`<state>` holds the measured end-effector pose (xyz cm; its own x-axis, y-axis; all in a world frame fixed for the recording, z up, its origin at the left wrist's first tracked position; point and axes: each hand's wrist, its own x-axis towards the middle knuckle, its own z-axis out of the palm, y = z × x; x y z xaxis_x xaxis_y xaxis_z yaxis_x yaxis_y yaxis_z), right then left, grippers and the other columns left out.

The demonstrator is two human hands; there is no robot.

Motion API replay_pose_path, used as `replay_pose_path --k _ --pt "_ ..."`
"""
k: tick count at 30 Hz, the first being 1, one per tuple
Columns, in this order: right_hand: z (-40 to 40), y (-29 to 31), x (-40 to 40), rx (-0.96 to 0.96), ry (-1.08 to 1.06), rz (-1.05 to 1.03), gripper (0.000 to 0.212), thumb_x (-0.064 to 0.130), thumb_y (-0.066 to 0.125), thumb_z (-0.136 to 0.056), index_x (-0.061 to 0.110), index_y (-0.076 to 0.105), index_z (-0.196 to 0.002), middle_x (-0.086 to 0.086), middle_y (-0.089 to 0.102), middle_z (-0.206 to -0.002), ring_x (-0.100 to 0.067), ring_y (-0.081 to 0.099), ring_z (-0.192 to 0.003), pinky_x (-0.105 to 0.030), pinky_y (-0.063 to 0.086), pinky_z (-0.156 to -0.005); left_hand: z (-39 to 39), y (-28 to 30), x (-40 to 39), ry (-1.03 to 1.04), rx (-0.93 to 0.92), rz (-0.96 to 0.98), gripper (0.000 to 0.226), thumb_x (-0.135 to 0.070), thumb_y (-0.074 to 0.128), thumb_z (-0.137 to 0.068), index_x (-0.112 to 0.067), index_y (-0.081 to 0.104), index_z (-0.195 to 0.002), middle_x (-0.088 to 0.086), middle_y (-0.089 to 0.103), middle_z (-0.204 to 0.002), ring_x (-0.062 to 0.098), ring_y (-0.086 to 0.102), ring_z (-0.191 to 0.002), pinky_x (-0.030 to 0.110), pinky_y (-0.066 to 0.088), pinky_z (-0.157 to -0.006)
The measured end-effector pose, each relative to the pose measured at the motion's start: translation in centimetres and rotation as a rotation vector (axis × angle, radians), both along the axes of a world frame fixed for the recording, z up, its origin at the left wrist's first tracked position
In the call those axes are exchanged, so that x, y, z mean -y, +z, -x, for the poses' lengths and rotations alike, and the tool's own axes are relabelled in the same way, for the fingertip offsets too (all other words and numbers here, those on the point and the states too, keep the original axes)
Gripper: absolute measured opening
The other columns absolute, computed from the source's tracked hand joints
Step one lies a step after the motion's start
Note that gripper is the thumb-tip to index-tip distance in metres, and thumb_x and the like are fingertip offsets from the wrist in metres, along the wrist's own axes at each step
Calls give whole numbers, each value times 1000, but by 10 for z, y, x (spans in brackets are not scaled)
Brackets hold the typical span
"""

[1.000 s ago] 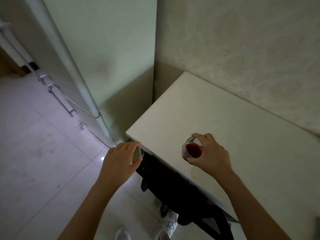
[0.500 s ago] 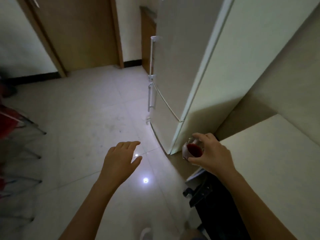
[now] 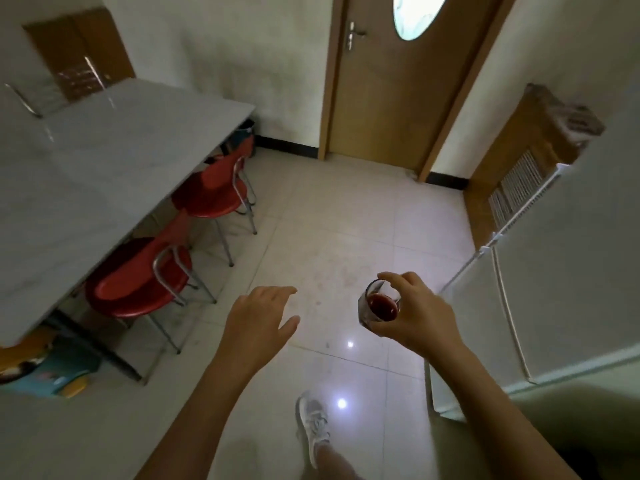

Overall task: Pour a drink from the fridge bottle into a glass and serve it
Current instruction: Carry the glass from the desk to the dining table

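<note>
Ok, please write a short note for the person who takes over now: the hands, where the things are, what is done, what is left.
Right hand: grips the glass from the side, upright, red drink inside.
Left hand: open, holds nothing, over the floor.
Fridge: at the right, door shut. The bottle is not in view.
Grey table with red chairs stands at the left.
Done: the drink is poured.
Left: carry the glass, probably to the grey table, and set it down.

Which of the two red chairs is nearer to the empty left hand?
The nearer red chair, lower in the picture, lies closer to the left hand; the other red chair stands farther along the grey table.
</note>
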<state>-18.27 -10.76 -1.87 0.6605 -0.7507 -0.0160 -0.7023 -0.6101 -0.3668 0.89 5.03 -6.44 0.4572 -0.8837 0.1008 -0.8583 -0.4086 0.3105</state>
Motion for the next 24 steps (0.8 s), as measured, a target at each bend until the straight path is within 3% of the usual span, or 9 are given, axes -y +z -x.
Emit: replay_pose_path --k 5,8,11,13,16,19,24 --pt "-106 -1 50 -21 236 21 72 57 71 -62 40 41 -125 13 50 -118 -15 62 -83 -28 50 -67 -82 -2 22 174 -6 -21 46 -40 59 -86 -22 53 -129 -1 60 -125 21 54 -113 39 43 -90" --pt "-169 0 74 -48 374 18 74 55 73 -62 39 41 -126 12 50 -119 -15 61 -85 -26 50 -68 -126 -1 29 289 35 -26 42 -37 66 -79 -19 61 -117 0 67 -109 23 62 -99 38 49 -76" --pt "-234 2 89 -61 496 -1 76 53 75 -62 37 41 -128 10 50 -122 -16 59 -91 -23 47 -70 -167 0 31 392 46 -62 44 -45 51 -76 -18 64 -109 0 70 -97 23 66 -88 37 53 -65" --pt "-277 3 93 -70 563 -19 74 51 74 -63 36 41 -128 9 50 -121 -17 59 -92 -23 46 -70 -193 1 27 462 18 -65 48 -47 45 -77 -21 63 -112 -1 70 -101 22 65 -92 36 53 -71" --pt "-343 2 94 -84 661 -41 71 51 73 -63 37 41 -125 9 50 -120 -16 58 -89 -27 51 -72 -232 3 17 593 -18 -42 44 -39 60 -81 -23 59 -122 -3 65 -117 20 59 -108 37 48 -88" --pt "-410 2 89 -107 754 -34 69 52 70 -64 35 42 -125 9 49 -122 -15 59 -94 -28 50 -76 -277 -3 4 709 -21 -20 43 -37 66 -80 -23 60 -120 -4 66 -117 21 61 -107 37 47 -89" --pt "-516 -4 72 -113 867 -27 71 54 66 -65 40 39 -129 11 50 -124 -11 58 -99 -27 48 -74 -367 -16 -15 799 -127 -76 49 -41 51 -89 -28 42 -135 -6 53 -134 18 47 -122 35 34 -99"
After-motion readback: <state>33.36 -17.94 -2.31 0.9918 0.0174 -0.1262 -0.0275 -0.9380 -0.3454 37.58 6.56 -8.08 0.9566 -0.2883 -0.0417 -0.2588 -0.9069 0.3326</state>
